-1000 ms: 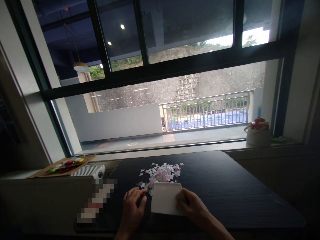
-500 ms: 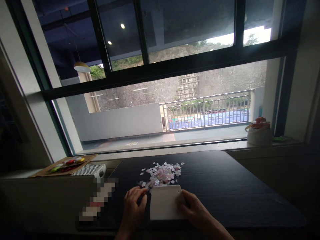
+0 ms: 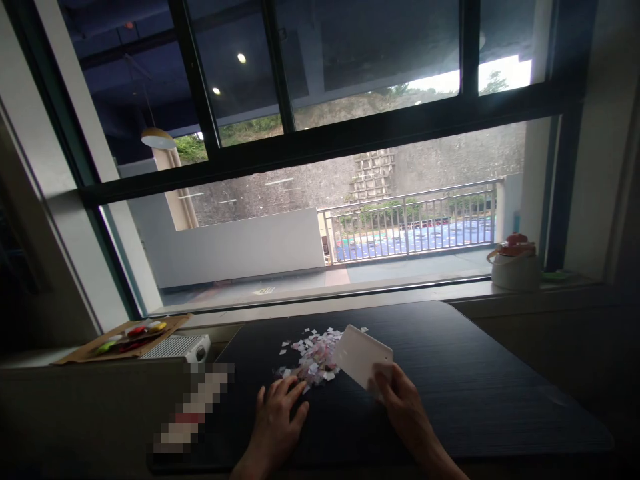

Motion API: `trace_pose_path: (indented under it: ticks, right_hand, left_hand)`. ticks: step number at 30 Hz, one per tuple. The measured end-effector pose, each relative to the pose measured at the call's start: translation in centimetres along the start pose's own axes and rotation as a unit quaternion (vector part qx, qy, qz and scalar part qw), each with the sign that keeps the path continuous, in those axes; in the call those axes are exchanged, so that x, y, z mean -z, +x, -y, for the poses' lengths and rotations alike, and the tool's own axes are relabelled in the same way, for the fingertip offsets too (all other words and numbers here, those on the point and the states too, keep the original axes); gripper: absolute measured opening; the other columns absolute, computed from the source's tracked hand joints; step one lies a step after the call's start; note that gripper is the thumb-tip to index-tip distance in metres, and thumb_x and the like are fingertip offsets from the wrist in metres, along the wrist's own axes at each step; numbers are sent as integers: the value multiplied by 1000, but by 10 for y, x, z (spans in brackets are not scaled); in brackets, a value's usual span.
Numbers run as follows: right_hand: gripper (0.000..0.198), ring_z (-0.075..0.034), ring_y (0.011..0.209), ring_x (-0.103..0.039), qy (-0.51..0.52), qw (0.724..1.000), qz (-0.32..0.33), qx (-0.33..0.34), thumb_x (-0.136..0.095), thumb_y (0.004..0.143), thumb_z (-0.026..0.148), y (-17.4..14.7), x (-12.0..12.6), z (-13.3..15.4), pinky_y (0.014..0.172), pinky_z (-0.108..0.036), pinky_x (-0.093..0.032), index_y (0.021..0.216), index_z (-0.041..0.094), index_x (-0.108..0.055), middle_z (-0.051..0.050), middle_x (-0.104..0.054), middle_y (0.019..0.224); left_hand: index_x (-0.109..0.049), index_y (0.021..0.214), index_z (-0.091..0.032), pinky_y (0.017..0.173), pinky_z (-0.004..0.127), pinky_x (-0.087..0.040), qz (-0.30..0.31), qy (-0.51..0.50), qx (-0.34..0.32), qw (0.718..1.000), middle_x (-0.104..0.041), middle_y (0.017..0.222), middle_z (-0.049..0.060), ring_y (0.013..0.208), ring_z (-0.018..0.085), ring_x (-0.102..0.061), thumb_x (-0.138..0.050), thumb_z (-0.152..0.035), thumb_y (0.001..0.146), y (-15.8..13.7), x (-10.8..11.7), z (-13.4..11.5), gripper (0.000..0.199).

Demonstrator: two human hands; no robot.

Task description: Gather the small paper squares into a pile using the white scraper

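A loose heap of small paper scraps [image 3: 316, 352], white and pinkish, lies on the dark table [image 3: 465, 373]. My right hand [image 3: 406, 408] grips a flat white plastic scraper [image 3: 364, 355] by its lower right part. Held at a slant, the scraper covers part of the heap's right side, and a small hole shows near one corner. Whether its edge touches the scraps I cannot tell. My left hand [image 3: 281, 415] is open at the near left edge of the heap, palm down with the fingers spread and the tips beside the scraps.
Behind the table is a window sill [image 3: 360, 297] with a white jug with a reddish lid [image 3: 515, 263] at the right. To the left are a white vented box [image 3: 183, 348] and a brown board [image 3: 95, 343] holding colourful items. A pixelated patch [image 3: 195, 407] hides the table's left edge.
My right hand has lifted and turned the scraper, shifting it forward and right, off the near edge of the heap. My left hand has moved slightly right and nearer me, fingers more spread.
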State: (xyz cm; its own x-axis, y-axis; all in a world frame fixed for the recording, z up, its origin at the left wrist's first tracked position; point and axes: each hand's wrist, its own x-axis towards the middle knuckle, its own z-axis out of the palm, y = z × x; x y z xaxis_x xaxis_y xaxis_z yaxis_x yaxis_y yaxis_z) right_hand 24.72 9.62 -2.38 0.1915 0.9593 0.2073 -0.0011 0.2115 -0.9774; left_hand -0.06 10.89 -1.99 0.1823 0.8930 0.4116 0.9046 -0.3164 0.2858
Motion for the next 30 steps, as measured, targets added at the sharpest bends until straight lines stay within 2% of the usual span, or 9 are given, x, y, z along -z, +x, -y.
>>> trace_pose_path:
  ticks: [2, 4, 7, 11, 13, 17, 23, 27, 30]
  right_hand:
    - [35, -23, 76, -61, -17, 1000, 4, 7, -52, 79, 50, -1, -1, 0, 62, -31, -49, 92, 18, -55, -7, -64, 82]
    - [35, -23, 75, -61, -20, 1000, 0, 11, -52, 79, 50, -1, -1, -1, 62, -32, -50, 92, 18, -55, -7, -64, 82]
    - [37, -23, 74, -62, -8, 1000, -2, 12, -52, 79, 53, -1, -1, -2, 60, -31, -50, 91, 18, -56, -6, -65, 81]
    - [33, -21, 74, -61, -33, 999, 7, 29, -49, 81, 48, -2, -2, -3, 63, -29, -48, 88, 17, -58, -5, -65, 78]
    - [28, -21, 72, -60, -82, 996, 9, 36, -48, 82, 42, -3, -1, -1, 63, -29, -46, 85, 17, -60, -4, -64, 74]
    - [23, -20, 69, -58, -133, 990, 6, 37, -47, 80, 35, -5, -1, 3, 60, -28, -42, 80, 18, -62, -3, -62, 71]
    - [27, -20, 70, -57, -125, 992, 24, 23, -45, 81, 36, -6, 0, 5, 59, -27, -41, 87, 17, -62, -3, -62, 75]
    - [26, -20, 70, -57, -129, 991, 26, 24, -46, 80, 36, -5, 1, 6, 59, -28, -42, 85, 16, -62, -3, -61, 73]
    - [30, -20, 71, -57, -119, 992, 23, 26, -45, 81, 39, -5, 1, 7, 60, -28, -42, 87, 15, -62, -4, -61, 74]
  left_hand:
    - [-67, 106, -30, 98, 63, -28, 30, 5, 0, 1000, -65, 114, 8, 111, 29, -54, -50, -31, 79, 3, 6, -8, 32]
    - [-69, 98, -31, 100, 63, -25, 52, -9, -33, 998, -66, 108, 7, 107, 27, -55, -50, -31, 80, 6, 11, -16, 27]
    - [-70, 92, -30, 103, 63, -20, 52, -27, -73, 996, -67, 100, 4, 102, 24, -56, -50, -29, 81, 9, 15, -23, 23]
    - [-66, 104, -33, 102, 63, -20, 45, -8, -64, 997, -66, 93, 3, 99, 24, -56, -52, -30, 80, 15, 15, -25, 28]
    - [-69, 95, -34, 102, 62, -20, 60, 0, -64, 996, -65, 88, 2, 95, 24, -57, -53, -33, 80, 15, 15, -23, 22]
    - [-68, 75, -27, 104, 58, -20, 40, 2, -25, 999, -65, 83, 1, 95, 23, -57, -52, -29, 80, 11, 13, -13, 18]
    - [-67, 85, -28, 96, 51, -34, 55, -4, 18, 998, -66, 82, 0, 92, 23, -60, -56, -36, 77, 8, 12, -10, 16]
    - [-66, 73, -25, 94, 46, -36, 57, -6, 37, 998, -68, 79, -1, 90, 22, -61, -57, -30, 76, 17, 12, -17, 11]
    - [-66, 71, -24, 92, 44, -37, 41, -2, 59, 997, -70, 80, 1, 91, 23, -61, -54, -28, 78, 22, 14, -15, 15]
